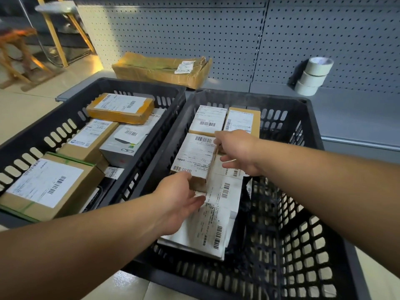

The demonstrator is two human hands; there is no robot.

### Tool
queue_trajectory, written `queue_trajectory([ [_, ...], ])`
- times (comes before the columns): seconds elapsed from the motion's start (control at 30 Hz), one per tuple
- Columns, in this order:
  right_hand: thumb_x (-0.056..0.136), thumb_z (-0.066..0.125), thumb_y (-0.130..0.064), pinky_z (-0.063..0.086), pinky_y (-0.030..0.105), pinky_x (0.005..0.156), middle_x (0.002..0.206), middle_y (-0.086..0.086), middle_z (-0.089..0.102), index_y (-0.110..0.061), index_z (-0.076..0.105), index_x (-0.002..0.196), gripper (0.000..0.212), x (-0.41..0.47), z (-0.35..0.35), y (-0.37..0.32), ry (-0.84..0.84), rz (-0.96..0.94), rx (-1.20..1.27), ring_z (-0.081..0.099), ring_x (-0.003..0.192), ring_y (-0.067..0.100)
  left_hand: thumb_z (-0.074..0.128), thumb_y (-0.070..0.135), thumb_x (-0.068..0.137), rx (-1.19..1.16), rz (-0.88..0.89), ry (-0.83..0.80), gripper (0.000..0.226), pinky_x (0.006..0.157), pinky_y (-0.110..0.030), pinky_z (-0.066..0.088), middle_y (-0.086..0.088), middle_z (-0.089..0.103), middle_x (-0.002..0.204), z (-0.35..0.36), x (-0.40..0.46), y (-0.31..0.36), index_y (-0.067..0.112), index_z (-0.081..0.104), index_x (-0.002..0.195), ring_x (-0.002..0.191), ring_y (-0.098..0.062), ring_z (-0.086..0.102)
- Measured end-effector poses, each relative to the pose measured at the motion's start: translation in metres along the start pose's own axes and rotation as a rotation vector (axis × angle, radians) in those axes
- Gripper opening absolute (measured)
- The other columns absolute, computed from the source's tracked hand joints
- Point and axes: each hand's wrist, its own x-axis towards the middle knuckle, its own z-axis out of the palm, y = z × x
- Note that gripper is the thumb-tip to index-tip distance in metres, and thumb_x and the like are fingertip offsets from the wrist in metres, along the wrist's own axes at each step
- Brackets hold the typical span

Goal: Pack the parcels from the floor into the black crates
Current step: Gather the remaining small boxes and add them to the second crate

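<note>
Two black crates [134, 87] of parcels, left hand [175, 200] and right hand [238, 150] gripping a labelled box [194, 156]

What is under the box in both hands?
The box, gripped by left hand and right hand in the right crate, lies over flat white parcels; below them is hidden.
</note>
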Motion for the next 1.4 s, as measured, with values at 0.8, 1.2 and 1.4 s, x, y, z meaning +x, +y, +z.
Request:
queue_trajectory([
  [0.8,0.1,0.043,-0.047,0.057,0.035,0.089,0.114,0.008,0.065,-0.013,0.064,0.112,0.042,-0.064,-0.204,0.038,0.278,-0.187,0.165,0.068,0.1,0.027,0.048,0.034,0.105,0.253,0.243,-0.422,0.041,0.081,-0.031,0.06,-0.008,0.07,0.12,0.17,-0.05,0.019,0.009,0.056,0.136,0.105,-0.022,0.071],
  [1.2,0.1,0.041,-0.05,0.054,0.033,0.079,0.108,0.005,0.064,-0.016,0.064,0.118,0.045,-0.115,-0.389,0.175,0.58,-0.036,0.081,0.062,0.088,0.02,0.049,0.042,0.103,0.534,0.371,-0.488,0.035,0.089,-0.036,0.057,-0.002,0.068,0.126,0.321,-0.069,-0.03,0.016,0.065,0.12,0.108,-0.022,0.068],
  [1.4,0.101,0.03,-0.057,0.046,0.054,0.105,0.132,0.024,0.059,-0.002,0.058,0.128,0.068,-0.166,-0.491,0.245,0.776,0.106,-0.136,0.059,0.117,0.044,0.048,0.035,0.103,0.692,0.306,-0.529,0.021,0.085,-0.034,0.052,-0.001,0.061,0.116,0.406,-0.082,-0.09,0.021,0.062,0.112,0.1,-0.018,0.061],
])
